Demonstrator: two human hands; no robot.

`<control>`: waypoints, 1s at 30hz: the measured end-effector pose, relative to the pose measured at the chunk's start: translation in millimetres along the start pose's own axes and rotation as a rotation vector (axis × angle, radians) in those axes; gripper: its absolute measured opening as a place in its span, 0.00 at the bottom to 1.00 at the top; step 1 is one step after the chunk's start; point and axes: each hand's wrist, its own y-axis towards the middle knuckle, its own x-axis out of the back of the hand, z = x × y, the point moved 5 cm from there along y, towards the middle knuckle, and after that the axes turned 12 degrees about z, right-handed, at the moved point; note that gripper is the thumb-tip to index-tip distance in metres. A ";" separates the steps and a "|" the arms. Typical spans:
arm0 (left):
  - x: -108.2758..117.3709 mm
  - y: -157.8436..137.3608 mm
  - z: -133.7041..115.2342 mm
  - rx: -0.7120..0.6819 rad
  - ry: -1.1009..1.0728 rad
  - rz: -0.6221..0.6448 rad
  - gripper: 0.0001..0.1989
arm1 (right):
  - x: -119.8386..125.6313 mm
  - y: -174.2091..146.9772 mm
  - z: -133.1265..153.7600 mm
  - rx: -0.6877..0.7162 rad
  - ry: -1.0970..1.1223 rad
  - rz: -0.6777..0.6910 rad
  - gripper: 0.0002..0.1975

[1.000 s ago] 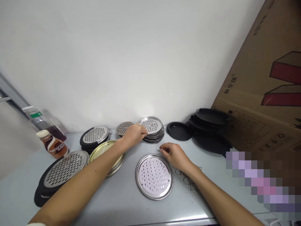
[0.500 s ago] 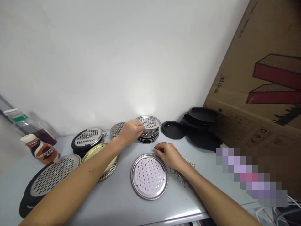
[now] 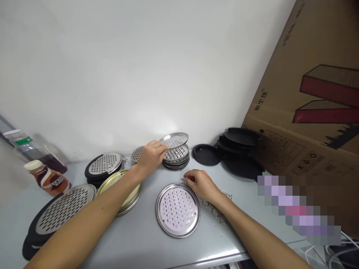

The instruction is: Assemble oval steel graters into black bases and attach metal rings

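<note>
My left hand pinches the near edge of a round metal grater disc, which is raised and tilted above a stack of similar grater discs. Another disc with larger holes lies partly hidden behind that hand. My right hand rests on the table with thumb and fingers curled together; whether anything is between them I cannot make out. Beside it, in front of me, a round grater disc lies flat with a pale surface inside its rim. Several small metal rings lie partly under my right forearm.
To the left are graters with black rims, a stack of gold-coloured round lids and two bottles. Black round parts are piled at the back right, against a large cardboard box. A white wall closes off the back.
My left hand has shifted slightly left and lifted the top disc off the stack, tilting it. My right hand has stayed in place.
</note>
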 end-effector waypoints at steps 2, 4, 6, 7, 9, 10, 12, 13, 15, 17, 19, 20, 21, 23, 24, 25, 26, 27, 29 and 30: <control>13.2 -4.1 -9.9 0.034 -0.039 -0.066 0.07 | 4.5 0.4 -1.3 -0.008 0.032 -0.032 0.11; 29.8 -14.7 -20.4 0.127 -0.153 -0.141 0.07 | 15.0 0.0 -1.3 -0.009 0.129 -0.089 0.12; 40.3 -33.9 -22.9 0.351 -0.493 -0.190 0.07 | 30.3 -2.6 1.9 0.026 0.326 -0.149 0.17; 41.1 -45.6 -24.7 0.456 -0.665 -0.190 0.08 | 38.1 -4.9 5.1 0.060 0.451 -0.157 0.21; 34.0 -69.8 -30.6 0.613 -0.990 -0.146 0.11 | 50.5 -12.1 14.0 0.131 0.686 -0.122 0.27; 26.9 -81.8 -33.9 0.679 -1.126 -0.108 0.12 | 54.0 -17.1 18.5 0.148 0.767 -0.083 0.28; 8.3 -104.4 -39.3 0.801 -1.326 -0.015 0.12 | 55.0 -29.8 22.9 0.122 0.832 -0.030 0.27; -2.0 -114.9 -41.1 0.859 -1.384 0.040 0.12 | 51.5 -36.5 22.4 0.088 0.829 -0.011 0.26; -21.2 -132.7 -42.5 0.954 -1.419 0.150 0.12 | 36.8 -48.3 16.1 0.001 0.799 0.025 0.25; -34.8 -145.2 -41.5 1.008 -1.384 0.229 0.13 | 17.3 -55.5 5.0 -0.082 0.757 0.035 0.25; -41.7 -152.6 -39.0 1.032 -1.325 0.254 0.15 | 1.3 -57.6 -6.8 -0.152 0.648 0.002 0.25; -43.3 -154.8 -37.9 1.035 -1.301 0.255 0.16 | -4.1 -57.0 -10.7 -0.170 0.571 -0.008 0.24; -44.1 -156.5 -37.0 1.035 -1.280 0.251 0.17 | -7.8 -56.0 -13.1 -0.181 0.493 -0.013 0.23; -45.2 -159.2 -35.8 1.027 -1.237 0.246 0.19 | -10.4 -53.9 -13.7 -0.189 0.365 -0.016 0.21; -45.8 -160.4 -35.5 1.018 -1.215 0.247 0.18 | -10.1 -53.4 -12.5 -0.191 0.322 -0.020 0.20; -46.6 -161.5 -35.2 1.010 -1.189 0.248 0.18 | -9.3 -53.4 -10.8 -0.192 0.292 -0.024 0.20; -47.6 -162.7 -34.7 1.003 -1.164 0.246 0.16 | -8.7 -53.7 -8.7 -0.192 0.270 -0.027 0.20; -48.7 -163.7 -34.4 0.997 -1.141 0.244 0.15 | -8.4 -54.3 -6.4 -0.189 0.251 -0.027 0.20; -50.7 -165.5 -33.6 0.994 -1.099 0.236 0.13 | -9.2 -55.5 -1.7 -0.175 0.213 -0.024 0.20; -51.4 -166.3 -33.2 0.996 -1.075 0.234 0.13 | -10.1 -56.0 0.5 -0.167 0.195 -0.022 0.20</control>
